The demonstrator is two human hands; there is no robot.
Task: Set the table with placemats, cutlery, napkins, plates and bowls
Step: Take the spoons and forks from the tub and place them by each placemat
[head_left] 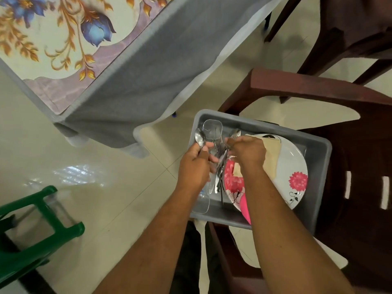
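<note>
Head view: left hand (194,164) grips a shiny steel spoon (200,138); right hand (247,152) pinches tangled steel cutlery (219,164) inside a grey plastic tub (318,145), beside a white pink-flowered plate (294,177).

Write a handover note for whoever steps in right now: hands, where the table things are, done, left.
Left hand: grips a spoon, bowl end up.
Right hand: fingers curled into the loose cutlery in the grey tub; exact grip unclear.
Tub sits on a brown chair and holds flowered plates, a tan napkin and a clear bowl.
Done: nothing visible on the table in this view.
Left: carry over and lay everything.
</note>
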